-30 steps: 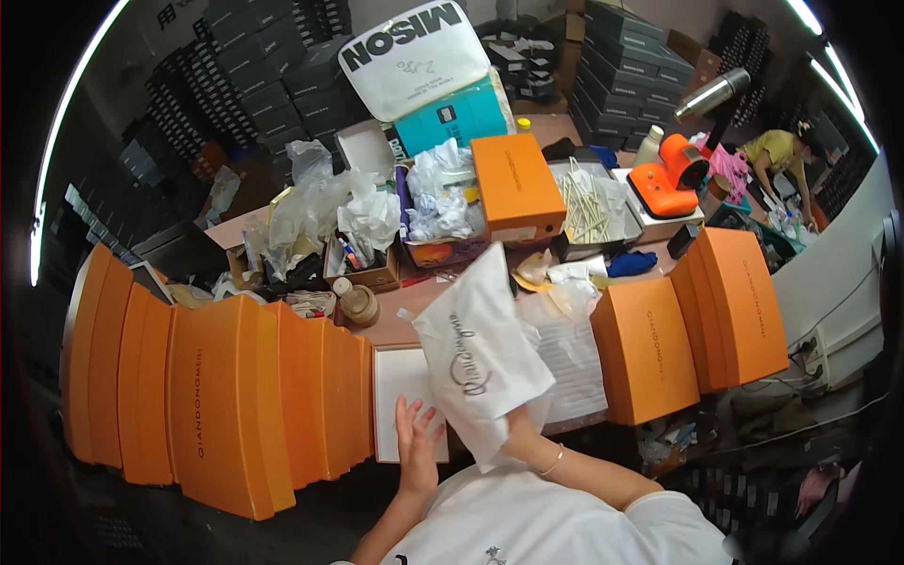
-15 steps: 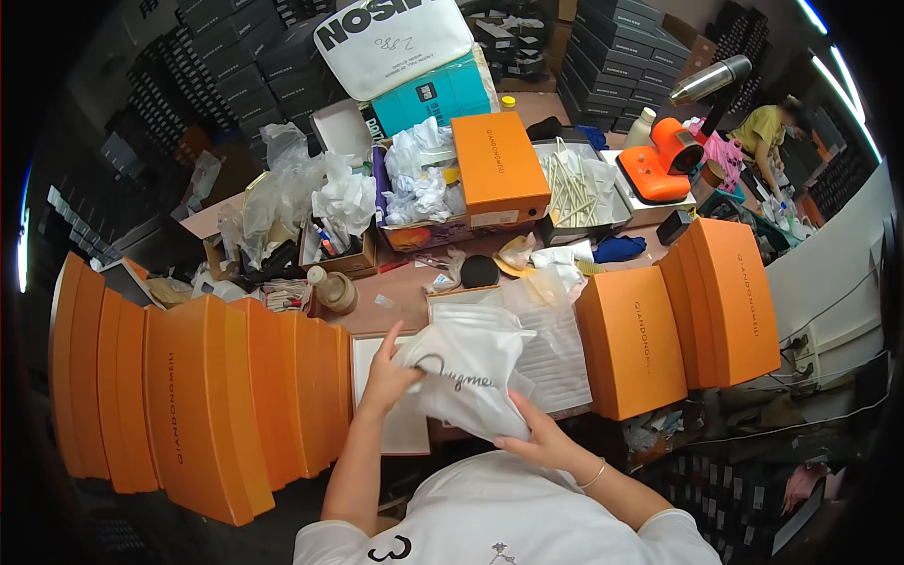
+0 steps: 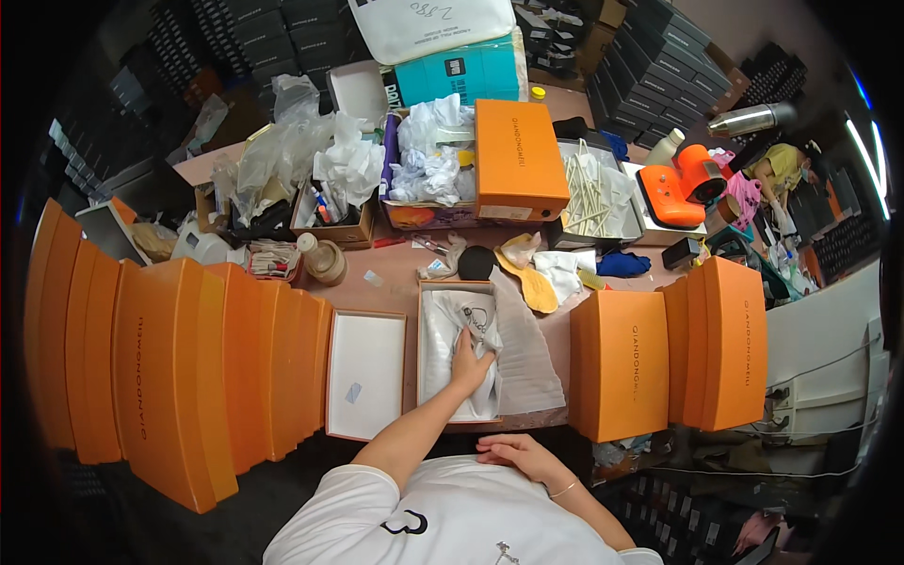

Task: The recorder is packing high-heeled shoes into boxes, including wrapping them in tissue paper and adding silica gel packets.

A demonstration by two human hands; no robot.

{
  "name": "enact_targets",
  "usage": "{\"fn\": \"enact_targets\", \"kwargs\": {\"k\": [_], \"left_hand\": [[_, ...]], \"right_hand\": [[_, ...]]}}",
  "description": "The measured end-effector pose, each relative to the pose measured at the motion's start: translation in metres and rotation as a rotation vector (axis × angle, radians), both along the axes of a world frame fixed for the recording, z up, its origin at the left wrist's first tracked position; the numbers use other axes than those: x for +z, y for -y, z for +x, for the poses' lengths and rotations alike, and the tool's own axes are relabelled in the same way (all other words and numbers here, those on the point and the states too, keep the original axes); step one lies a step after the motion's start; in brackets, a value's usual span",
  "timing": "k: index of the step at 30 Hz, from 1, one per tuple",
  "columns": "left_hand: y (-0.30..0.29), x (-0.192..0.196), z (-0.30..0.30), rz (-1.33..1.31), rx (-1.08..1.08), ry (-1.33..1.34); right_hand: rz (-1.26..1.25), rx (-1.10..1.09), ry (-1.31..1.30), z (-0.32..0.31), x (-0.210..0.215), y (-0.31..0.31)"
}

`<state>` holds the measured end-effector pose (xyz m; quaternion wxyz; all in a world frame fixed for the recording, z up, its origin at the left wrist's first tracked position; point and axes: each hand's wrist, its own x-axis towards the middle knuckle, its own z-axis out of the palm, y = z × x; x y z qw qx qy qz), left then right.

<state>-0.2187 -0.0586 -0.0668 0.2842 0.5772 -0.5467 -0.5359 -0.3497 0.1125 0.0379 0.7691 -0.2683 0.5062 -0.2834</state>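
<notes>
A white cloth bag (image 3: 482,318) with dark script lay inside an open box (image 3: 421,363) at the near middle of a pink table (image 3: 391,266). The bag looked bunched at its far end, so pressing hard there could have creased it further or pushed a fold up above the box's rim. A ribbed white wrapping sheet (image 3: 529,363) spilled over the box's right side onto the table; a tug on the bag could have dragged it askew, and a sleeve or wrist catching its loose edge could have pulled it out. The box's white-lined lid (image 3: 365,363) lay just to the left, close to the table's near edge and beside the left forearm, where a careless elbow might have tipped it off.

The left arm reached forward and to the right from the near side. Its left hand (image 3: 470,364) was down in the box on the bag, thumb spread to the right and fingers pointing away; whether they pinched the cloth or only pressed it could not be told. The right hand (image 3: 521,456) hovered in front of the person's white shirt (image 3: 452,508), short of the box, palm turned inward, fingers loosely extended and nothing visible in them. Orange boxes stood in a row to the left (image 3: 160,377) and to the right (image 3: 617,367).
</notes>
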Motion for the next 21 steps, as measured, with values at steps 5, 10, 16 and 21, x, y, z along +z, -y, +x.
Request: {"fn": "enact_targets", "kwargs": {"k": [5, 10, 16, 21], "left_hand": [[-0.001, -0.013, -0.006, -0.218, 0.098, -0.057], [-0.02, 0.045, 0.015, -0.492, 0.043, 0.043], [-0.074, 0.002, 0.171, -0.013, -0.088, 0.462], [-0.079, 0.035, 0.185, -0.292, -0.071, 0.407]], "right_hand": [[-0.04, -0.359, -0.328, -0.03, -0.002, 0.005], [-0.7, -0.274, -0.854, -0.027, -0.008, 0.094], [-1.036, 0.886, -1.088, 0.06, 0.002, 0.089], [-1.253, 0.869, -1.189, 0.087, -0.039, 0.057]]}}
